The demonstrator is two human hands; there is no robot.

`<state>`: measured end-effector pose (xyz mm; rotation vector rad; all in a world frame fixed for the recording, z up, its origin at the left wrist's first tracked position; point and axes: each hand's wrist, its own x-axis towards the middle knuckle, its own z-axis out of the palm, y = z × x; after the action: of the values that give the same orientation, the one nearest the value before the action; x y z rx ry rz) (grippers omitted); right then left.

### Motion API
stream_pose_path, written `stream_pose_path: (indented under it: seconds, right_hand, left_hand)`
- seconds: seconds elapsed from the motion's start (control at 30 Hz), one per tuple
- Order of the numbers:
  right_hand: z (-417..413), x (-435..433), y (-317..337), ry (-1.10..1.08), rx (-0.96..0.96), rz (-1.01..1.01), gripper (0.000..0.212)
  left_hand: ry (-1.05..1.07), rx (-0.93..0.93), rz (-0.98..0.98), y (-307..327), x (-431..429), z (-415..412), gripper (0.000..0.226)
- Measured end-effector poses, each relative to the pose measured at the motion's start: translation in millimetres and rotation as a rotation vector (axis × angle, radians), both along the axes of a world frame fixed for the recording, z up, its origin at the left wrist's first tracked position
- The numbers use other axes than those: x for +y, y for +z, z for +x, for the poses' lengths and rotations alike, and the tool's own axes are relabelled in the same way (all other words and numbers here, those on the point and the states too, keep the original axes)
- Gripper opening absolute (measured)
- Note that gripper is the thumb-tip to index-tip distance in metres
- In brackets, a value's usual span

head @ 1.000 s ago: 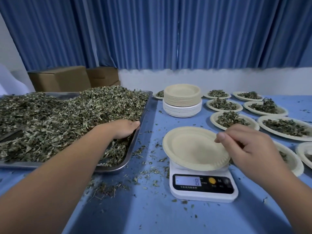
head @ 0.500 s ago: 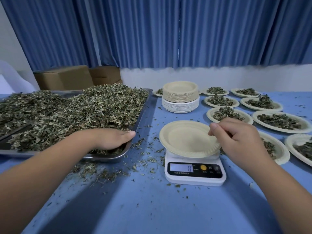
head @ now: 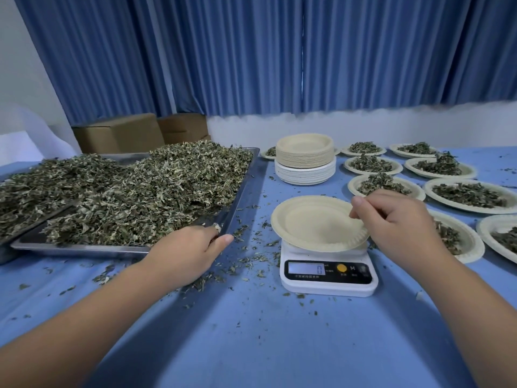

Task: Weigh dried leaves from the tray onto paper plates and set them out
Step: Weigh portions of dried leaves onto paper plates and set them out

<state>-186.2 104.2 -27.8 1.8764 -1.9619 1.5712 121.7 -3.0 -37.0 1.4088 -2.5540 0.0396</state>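
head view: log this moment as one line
left hand grips dried leaves at tray corner | right hand pinches empty plate rim | scale reads 0

Grey-green dried leaves (head: 167, 186) heap the shallow steel tray (head: 84, 249) beyond the left hand (head: 190, 253), which grips a few; an empty cream paper plate (head: 307, 222) sits rim-pinched by the right hand (head: 397, 222).

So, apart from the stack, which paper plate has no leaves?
The plate on the scale, pinched by the right hand; the plates to its right all hold leaves.
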Motion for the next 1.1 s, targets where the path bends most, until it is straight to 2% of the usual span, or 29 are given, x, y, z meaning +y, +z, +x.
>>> stream_pose_path:
  seconds: [0.13, 0.3, 0.63, 0.77, 1.1]
  right_hand:
    - [-1, 0, 0, -0.003, -0.013, 0.000, 0.031]
    - [-1, -1, -1, -0.020, -0.002, 0.001, 0.032]
    - [-1, -2, -1, -0.024, 0.001, -0.015, 0.034]
    - [-2, -2, 0, -0.018, -0.011, -0.015, 0.034]
    - [-7, -5, 0, -0.046, -0.012, -0.038, 0.036]
  left_hand:
    - [0.012, 0.081, 0.042, 3, -5, 2, 0.057]
    - [0.028, 0.192, 0.129, 8, -17, 4, 0.038]
    - [0.095, 0.269, 0.167, 34, -43, 7, 0.034]
    - [0.067, 0.475, 0.105, 53, -39, 1, 0.028]
    - [-0.138, 0.751, 0.092, 76, -11, -100, 0.038]
